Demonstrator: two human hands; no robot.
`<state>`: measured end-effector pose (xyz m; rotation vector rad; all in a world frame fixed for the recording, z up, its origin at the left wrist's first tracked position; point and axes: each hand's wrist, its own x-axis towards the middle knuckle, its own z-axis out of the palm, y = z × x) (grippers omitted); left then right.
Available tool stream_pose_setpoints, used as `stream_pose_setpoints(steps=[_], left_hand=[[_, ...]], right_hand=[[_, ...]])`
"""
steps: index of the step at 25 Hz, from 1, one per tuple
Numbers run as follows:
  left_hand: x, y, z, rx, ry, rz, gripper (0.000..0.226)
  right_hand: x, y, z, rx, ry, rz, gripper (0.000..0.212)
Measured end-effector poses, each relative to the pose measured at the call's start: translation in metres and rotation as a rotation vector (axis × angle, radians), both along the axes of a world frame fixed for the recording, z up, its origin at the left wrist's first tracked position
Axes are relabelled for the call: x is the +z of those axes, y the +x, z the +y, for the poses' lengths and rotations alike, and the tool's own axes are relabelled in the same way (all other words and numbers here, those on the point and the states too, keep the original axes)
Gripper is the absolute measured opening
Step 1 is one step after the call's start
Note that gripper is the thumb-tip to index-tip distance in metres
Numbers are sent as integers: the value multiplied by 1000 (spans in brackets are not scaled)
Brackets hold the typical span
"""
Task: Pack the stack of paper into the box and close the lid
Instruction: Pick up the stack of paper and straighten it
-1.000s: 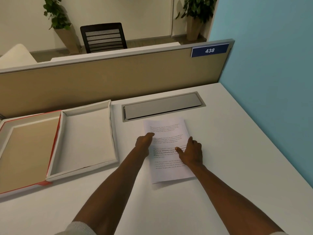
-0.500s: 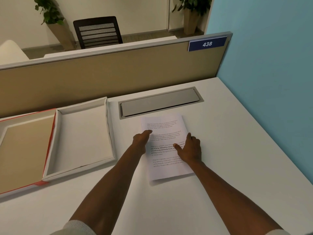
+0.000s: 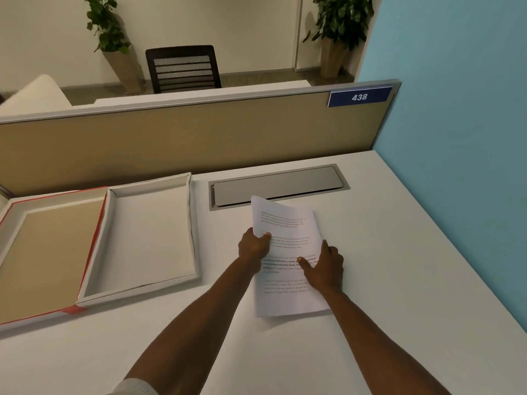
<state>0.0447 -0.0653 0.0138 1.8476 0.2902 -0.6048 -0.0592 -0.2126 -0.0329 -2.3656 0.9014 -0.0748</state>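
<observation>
Head view: the stack of paper [image 3: 288, 252] is lifting at its far end, left hand [image 3: 253, 246] pinching its left edge, right hand [image 3: 325, 269] gripping the right. Pickup step; next, carry it leftward into the open box [image 3: 194, 223], lid [image 3: 17, 206] beyond.

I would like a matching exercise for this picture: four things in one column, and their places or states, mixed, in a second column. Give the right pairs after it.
Things:
1. paper
2. box
3. lid
4. left hand

States:
A. lies open, far left, red-edged
B. grips the paper's left edge
C. empty, beside the lid
D. far end lifted off the desk

Pairs: 1-D, 2-C, 3-A, 4-B
</observation>
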Motion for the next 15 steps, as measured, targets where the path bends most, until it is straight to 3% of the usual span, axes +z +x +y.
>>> stream_pose_setpoints(steps=[4, 7, 8, 12, 15], left_hand=[[15, -24, 16, -82, -196, -165, 34], [30, -40, 35, -142, -372, -244, 26], [34, -43, 40, -149, -384, -275, 26], [50, -48, 51, -152, -348, -441, 43], [53, -51, 61, -140, -334, -533, 44]], right_hand=[[25, -1, -31, -154, 449, -143, 96], [46, -5, -43, -44, 985, -286, 64], [53, -7, -41, -3, 1082, -327, 52], [74, -12, -9, -41, 871, -498, 39], [79, -16, 11, -9, 748, -591, 39]])
